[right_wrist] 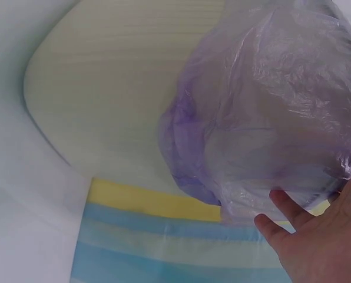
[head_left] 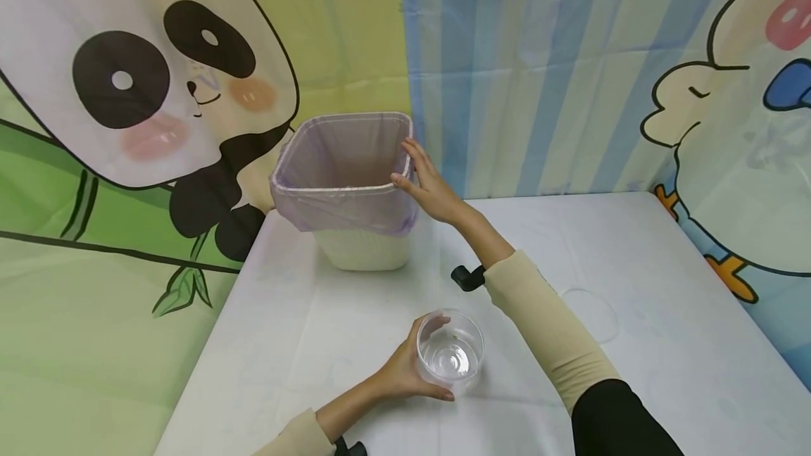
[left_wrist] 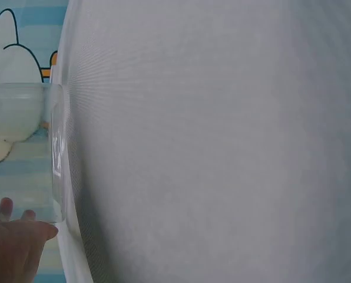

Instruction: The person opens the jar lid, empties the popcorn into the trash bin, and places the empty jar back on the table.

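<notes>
My left hand [head_left: 405, 364] grips a clear plastic cup [head_left: 451, 357] from its left side, thumb along the near side and fingers behind it. The cup stands upright, with its open top facing up. In the left wrist view the cup [left_wrist: 22, 153] shows at the left edge, the fingertips of the left hand [left_wrist: 16, 247] against it. Farther back, my right hand [head_left: 437, 192] rests at the right front corner of a trash bin [head_left: 361, 248], its fingers extended at the rim. A thin purple bag [right_wrist: 264, 118] lines the bin and folds down over its outside.
A white cloth covers the table [head_left: 507, 407]. To the right lies a faint clear ring [head_left: 591, 315], like a thin round lid. Printed curtains [head_left: 507, 69] with a panda and a white cartoon animal hang behind and beside the table.
</notes>
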`<state>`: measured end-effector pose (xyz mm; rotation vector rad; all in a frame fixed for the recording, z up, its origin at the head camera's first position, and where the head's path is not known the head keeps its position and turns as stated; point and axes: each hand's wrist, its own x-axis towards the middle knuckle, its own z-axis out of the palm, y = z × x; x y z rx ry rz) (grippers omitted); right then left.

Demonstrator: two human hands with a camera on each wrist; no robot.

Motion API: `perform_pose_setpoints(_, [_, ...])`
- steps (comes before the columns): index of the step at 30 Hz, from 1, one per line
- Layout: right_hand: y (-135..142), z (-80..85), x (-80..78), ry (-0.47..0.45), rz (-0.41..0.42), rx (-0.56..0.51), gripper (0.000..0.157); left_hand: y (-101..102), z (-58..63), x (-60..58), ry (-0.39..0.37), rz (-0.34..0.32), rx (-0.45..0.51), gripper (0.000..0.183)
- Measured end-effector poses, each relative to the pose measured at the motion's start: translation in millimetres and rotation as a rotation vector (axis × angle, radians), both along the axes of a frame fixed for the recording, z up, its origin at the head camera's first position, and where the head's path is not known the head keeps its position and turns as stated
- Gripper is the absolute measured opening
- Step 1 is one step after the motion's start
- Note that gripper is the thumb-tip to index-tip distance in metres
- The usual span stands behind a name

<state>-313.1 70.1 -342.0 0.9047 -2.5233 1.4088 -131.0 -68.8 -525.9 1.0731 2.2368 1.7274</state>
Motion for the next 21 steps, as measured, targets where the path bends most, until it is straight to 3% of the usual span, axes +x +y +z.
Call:
perform_pose_setpoints(6, [2,-0.1,1.4,-0.002,-0.007,0.005,0.079,-1,-8.6,-0.7,-0.051,-0.033,0.002,0.118])
perform_pose_setpoints(16, [8,3.6,-1.7,-0.001,-0.02,0.056,0.084,-7,-5.9,-6.7,-0.055,-0.057,-0.129,0.139])
perform_pose_setpoints(19, [12,4.2,-1.2,0.015,-0.019,0.067,0.088,-16,0.0,-12.2,-0.073,-0.077,-0.106,0.135])
perform_pose_setpoints(21, [16,4.6,1.3,0.024,-0.015,0.055,0.088,-25,8.2,-16.9,-0.077,-0.088,-0.034,0.122])
